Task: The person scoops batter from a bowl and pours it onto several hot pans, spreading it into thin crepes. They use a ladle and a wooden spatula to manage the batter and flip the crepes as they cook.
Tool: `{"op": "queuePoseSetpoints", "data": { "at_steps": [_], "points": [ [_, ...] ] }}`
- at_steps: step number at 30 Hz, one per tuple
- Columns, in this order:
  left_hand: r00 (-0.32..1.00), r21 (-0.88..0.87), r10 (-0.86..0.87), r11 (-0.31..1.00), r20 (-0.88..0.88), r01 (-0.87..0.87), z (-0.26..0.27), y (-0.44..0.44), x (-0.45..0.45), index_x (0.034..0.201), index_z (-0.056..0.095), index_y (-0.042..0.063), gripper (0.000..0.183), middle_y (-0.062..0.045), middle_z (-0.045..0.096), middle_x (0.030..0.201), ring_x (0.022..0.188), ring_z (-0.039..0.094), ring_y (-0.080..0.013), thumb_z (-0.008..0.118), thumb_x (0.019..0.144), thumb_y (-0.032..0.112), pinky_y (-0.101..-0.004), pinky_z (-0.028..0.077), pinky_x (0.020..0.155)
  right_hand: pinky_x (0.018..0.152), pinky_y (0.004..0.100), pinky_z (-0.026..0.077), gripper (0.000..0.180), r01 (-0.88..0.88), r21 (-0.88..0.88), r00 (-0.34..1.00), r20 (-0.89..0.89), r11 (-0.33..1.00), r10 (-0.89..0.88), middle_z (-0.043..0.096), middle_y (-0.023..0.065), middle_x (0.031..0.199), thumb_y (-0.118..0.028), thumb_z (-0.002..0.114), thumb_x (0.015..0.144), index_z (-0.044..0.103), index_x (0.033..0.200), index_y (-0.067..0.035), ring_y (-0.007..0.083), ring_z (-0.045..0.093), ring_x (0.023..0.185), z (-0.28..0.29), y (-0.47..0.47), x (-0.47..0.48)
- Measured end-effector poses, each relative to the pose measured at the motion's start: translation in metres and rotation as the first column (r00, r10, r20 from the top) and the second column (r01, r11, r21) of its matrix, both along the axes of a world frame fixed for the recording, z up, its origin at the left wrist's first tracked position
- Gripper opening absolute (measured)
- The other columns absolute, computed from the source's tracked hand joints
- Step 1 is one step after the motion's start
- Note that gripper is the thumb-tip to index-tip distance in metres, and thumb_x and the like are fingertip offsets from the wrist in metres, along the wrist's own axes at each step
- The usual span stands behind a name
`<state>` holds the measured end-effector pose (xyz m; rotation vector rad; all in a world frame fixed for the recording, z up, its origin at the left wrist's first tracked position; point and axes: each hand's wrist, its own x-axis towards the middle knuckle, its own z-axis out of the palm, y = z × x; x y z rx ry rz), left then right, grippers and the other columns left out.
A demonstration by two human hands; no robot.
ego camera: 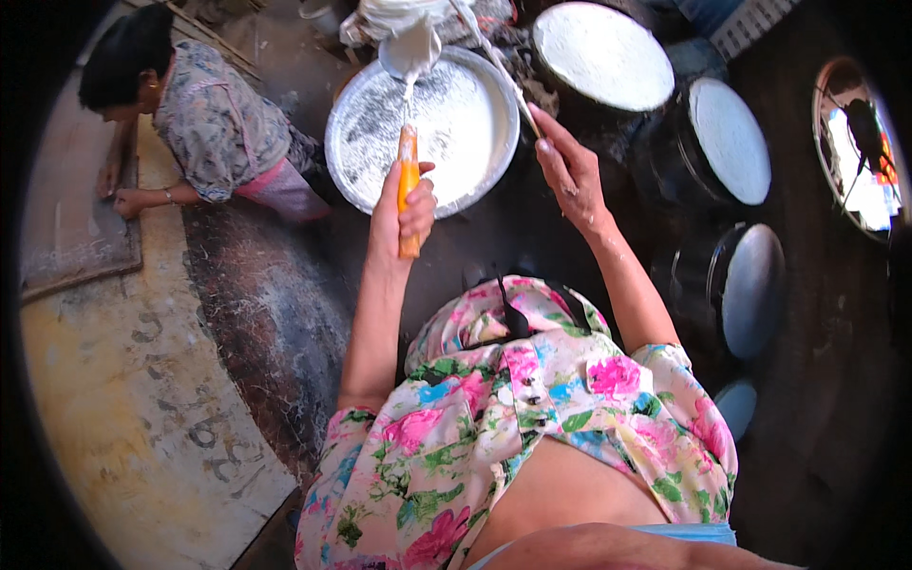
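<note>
My left hand (407, 206) is closed around the orange handle (408, 178) of a ladle. The ladle's metal bowl (411, 53), coated with white batter-like liquid, is over the far rim of a wide metal basin (507, 135), and a white strand hangs down from it. White, frothy liquid (456, 128) lies in the basin. With my right hand (570, 167) I grip the near end of a long thin stick (491, 53), which is coated white and slants up past the basin's right side.
Drums with pale round tops (602, 57) (730, 142) stand along the right. At the left another person (221, 121) bends over a board (78, 214) on a worn yellowish table (114, 370). A round mirror-like object (858, 149) is at the far right. White-coated material (385, 14) lies beyond the basin.
</note>
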<state>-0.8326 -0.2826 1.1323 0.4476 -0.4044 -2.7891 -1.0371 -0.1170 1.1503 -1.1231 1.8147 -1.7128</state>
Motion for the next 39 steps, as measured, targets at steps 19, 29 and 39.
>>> {"op": "queuePoseSetpoints", "data": {
  "at_steps": [19, 29, 39],
  "points": [
    [0.835, 0.196, -0.453, 0.891, 0.313, 0.409, -0.007, 0.025, 0.041, 0.136, 0.038, 0.006, 0.043, -0.002, 0.035, 0.068, 0.04, 0.029, -0.0041, 0.039, 0.105, 0.035, -0.0159, 0.027, 0.03, 0.042, 0.0225, 0.047, 0.049, 0.271, -0.077, 0.61, 0.785, 0.96, -0.109, 0.061, 0.0061, 0.073, -0.027, 0.041, 0.104, 0.032, 0.148, -0.008, 0.0087, 0.054, 0.047, -0.075, 0.135, 0.037],
    [0.478, -0.437, -0.601, 0.227, 0.641, 0.871, 0.066, 0.157, -0.182, 0.126, 0.048, 0.006, 0.039, 0.003, 0.036, 0.059, 0.038, 0.027, -0.0033, 0.042, 0.104, 0.037, -0.0153, 0.022, 0.033, 0.04, 0.0197, 0.034, 0.049, 0.865, 0.122, 0.156, 0.856, 0.486, -0.492, 0.052, 0.0037, 0.07, -0.035, 0.047, 0.101, 0.036, 0.146, -0.02, 0.0076, 0.041, 0.045, -0.065, 0.326, 0.019],
    [0.853, -0.695, -0.247, -0.698, 0.46, 0.173, -0.047, 0.13, -0.314, 0.098, 0.05, -0.001, 0.033, -0.029, 0.062, 0.077, 0.074, 0.058, -0.0511, 0.049, 0.1, 0.032, -0.0537, 0.044, 0.061, 0.039, 0.0196, 0.031, 0.045, 0.82, 0.2, 0.152, 0.827, 0.536, -0.541, 0.055, 0.0042, 0.072, -0.031, 0.047, 0.101, 0.042, 0.144, -0.019, 0.0048, 0.036, 0.045, -0.111, 0.214, -0.011]
  ]
}}
